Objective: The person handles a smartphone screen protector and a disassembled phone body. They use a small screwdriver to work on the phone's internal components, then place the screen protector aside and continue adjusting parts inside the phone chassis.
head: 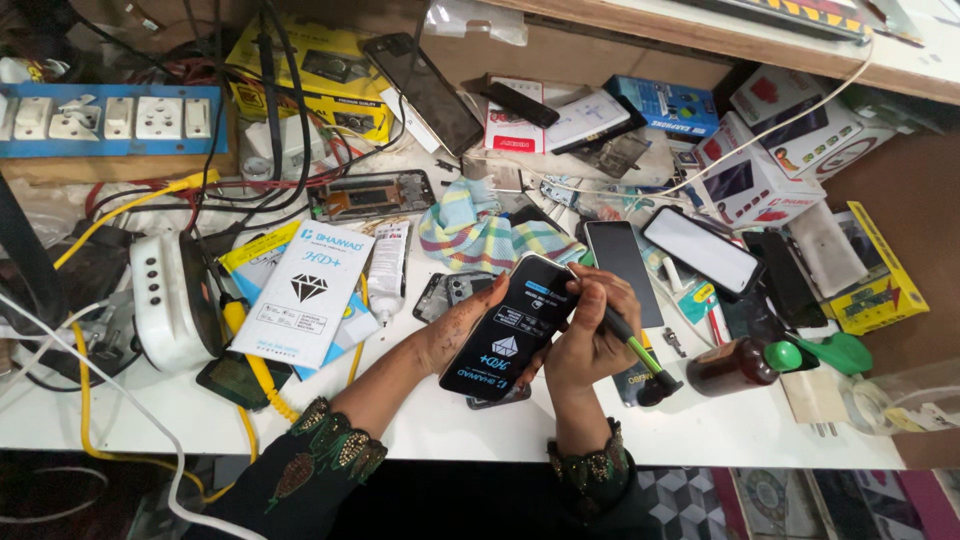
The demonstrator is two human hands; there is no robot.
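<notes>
Centrally, two hands work over a crowded white bench [450, 425]. One black phone [513, 325], its face covered by a printed protective film, is propped in the left hand [455, 325], whose fingers curl under its left edge and hold it tilted above the bench. The right hand [590, 335] lies against the phone's right edge and is closed around one green-and-black tool [632, 348], whose upper end touches the phone's top right corner. Beside the right hand lie two more dark phones or glass panels [622, 268], side by side, and one brown bottle [728, 365] with a green cap. One checked cloth [470, 232] is bunched just above the phone. One white screen-protector packet [303, 295] rests to the left, near one white glue tube [388, 268]. One blue socket strip [110, 120] sits at the far left.
</notes>
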